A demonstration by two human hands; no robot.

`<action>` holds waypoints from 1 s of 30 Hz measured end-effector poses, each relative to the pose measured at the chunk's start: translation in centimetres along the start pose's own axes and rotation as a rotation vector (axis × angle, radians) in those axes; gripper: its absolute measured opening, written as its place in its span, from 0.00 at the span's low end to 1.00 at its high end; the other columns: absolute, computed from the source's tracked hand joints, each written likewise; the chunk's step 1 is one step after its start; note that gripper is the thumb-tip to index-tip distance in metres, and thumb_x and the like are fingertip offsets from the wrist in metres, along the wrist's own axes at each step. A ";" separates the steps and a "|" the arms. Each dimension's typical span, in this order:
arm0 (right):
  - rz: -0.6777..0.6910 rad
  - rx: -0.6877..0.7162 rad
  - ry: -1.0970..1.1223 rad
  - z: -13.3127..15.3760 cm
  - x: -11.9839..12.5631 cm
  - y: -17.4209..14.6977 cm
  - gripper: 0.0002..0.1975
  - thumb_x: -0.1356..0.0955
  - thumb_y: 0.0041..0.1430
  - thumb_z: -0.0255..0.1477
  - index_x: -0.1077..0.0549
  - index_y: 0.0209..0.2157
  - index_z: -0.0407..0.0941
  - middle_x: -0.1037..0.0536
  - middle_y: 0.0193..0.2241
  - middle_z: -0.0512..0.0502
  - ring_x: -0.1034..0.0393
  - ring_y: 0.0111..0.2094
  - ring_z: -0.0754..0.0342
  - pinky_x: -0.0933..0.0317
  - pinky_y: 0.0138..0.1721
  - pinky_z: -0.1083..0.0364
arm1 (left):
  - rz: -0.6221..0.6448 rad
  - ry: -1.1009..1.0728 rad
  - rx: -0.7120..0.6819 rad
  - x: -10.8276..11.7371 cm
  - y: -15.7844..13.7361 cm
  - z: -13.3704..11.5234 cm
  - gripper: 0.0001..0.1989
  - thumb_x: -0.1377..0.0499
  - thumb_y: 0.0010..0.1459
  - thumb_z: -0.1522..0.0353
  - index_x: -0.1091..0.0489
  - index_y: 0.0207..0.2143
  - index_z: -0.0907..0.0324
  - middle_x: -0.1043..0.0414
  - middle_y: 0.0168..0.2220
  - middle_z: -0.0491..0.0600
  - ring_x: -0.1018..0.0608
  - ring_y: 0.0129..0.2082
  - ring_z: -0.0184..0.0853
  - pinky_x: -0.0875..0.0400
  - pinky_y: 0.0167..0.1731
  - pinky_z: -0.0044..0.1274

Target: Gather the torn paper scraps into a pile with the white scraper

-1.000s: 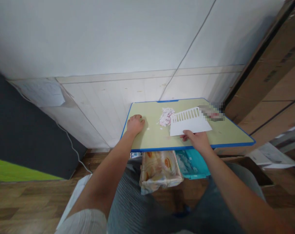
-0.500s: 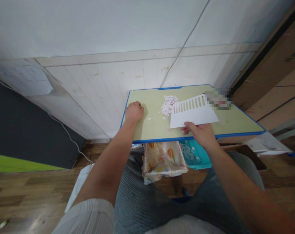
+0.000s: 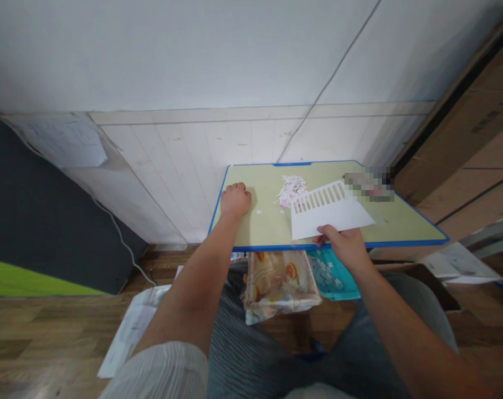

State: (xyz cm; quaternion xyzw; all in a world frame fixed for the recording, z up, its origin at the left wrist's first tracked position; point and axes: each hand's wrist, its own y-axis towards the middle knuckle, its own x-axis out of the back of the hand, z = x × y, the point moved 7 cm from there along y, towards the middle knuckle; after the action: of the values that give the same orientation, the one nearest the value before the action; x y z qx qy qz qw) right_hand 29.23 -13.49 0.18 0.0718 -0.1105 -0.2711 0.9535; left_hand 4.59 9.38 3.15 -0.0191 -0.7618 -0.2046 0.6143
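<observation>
My right hand (image 3: 343,244) pinches the near edge of a white card with a row of slots (image 3: 330,219), thumb on top and fingers underneath. The card is held tilted over the front of a small pale-yellow table (image 3: 272,235) with a blue rim. Just behind the card's left corner lies a heap of small white paper slips (image 3: 292,190), partly covered by it. My left hand (image 3: 236,199) rests closed on the table's left side, its fingers curled; whatever may be inside them is hidden. Two tiny white scraps (image 3: 258,211) lie between the left hand and the card.
A blurred-out item (image 3: 370,184) sits at the table's right back. Below the front edge are an orange-patterned, cloth-like lined container (image 3: 282,277) and a turquoise tray (image 3: 338,282) with scraps. A wall (image 3: 201,144) stands behind, and cardboard boxes (image 3: 476,138) rise at the right.
The view has tilted up slightly, so the table appears lower. The right hand still holds the card, and the left hand stays closed on the table with its fingers turned slightly.
</observation>
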 end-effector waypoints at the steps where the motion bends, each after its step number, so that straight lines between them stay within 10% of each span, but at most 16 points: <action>1: -0.014 -0.002 0.009 0.0 0.2 -0.1 0.12 0.27 0.49 0.40 0.23 0.19 0.48 0.20 0.19 0.43 0.26 0.20 0.48 0.28 0.26 0.50 | -0.001 -0.004 0.001 0.0 0.0 0.0 0.19 0.48 0.74 0.68 0.21 0.57 0.63 0.18 0.61 0.64 0.21 0.64 0.53 0.27 0.62 0.39; 30: 0.066 -0.010 0.075 -0.5 -1.7 2.5 0.13 0.28 0.47 0.41 0.23 0.23 0.46 0.19 0.20 0.41 0.29 0.19 0.51 0.30 0.24 0.52 | -0.013 -0.024 0.011 -0.3 0.2 0.2 0.19 0.47 0.73 0.69 0.21 0.57 0.61 0.19 0.61 0.64 0.21 0.64 0.52 0.27 0.63 0.39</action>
State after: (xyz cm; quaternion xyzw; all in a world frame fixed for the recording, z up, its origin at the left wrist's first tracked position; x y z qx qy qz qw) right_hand 29.19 -10.42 -0.11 0.0733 -0.0757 -0.2371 0.9658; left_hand 4.57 9.72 2.91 -0.0133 -0.7704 -0.2039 0.6039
